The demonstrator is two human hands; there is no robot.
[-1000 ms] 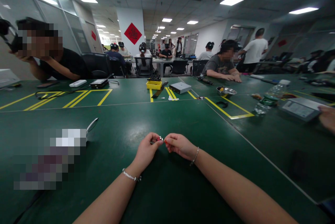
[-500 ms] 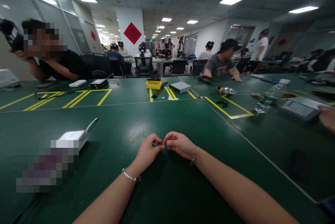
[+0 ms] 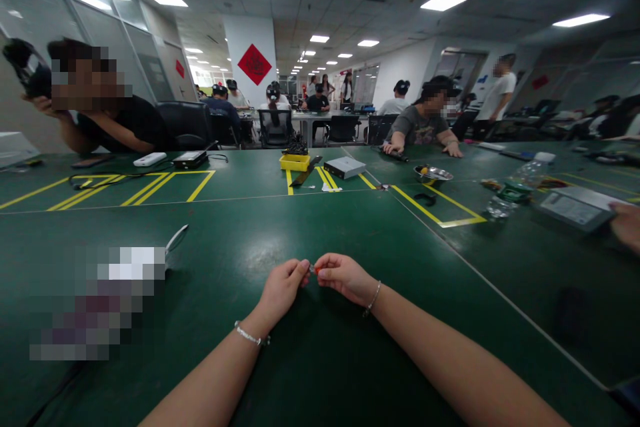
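Note:
My left hand [image 3: 284, 288] is closed, its thumb and fingers pinching a small grey, shiny piece [image 3: 311, 268]; most of it is hidden by the fingers. Fingertip to fingertip with it, my right hand [image 3: 346, 278] pinches a small orange-red piece [image 3: 317, 270]. The two pieces meet or nearly meet between the hands; whether they are joined I cannot tell. Both are too small to name. The hands are just above the green tabletop [image 3: 320, 347], in the middle of the view.
A blurred-out device with a cable [image 3: 176, 236] lies on the left. Farther off are a yellow tray [image 3: 295, 162], a grey box [image 3: 345, 166], a metal bowl [image 3: 433, 174] and a plastic bottle [image 3: 520, 186]. At the right edge a co-worker's hand [image 3: 626, 226] touches a grey case [image 3: 575, 207].
My left thumb and fingers have shifted their grip, covering the dark grey and red part that showed in them before. My right hand has hardly moved.

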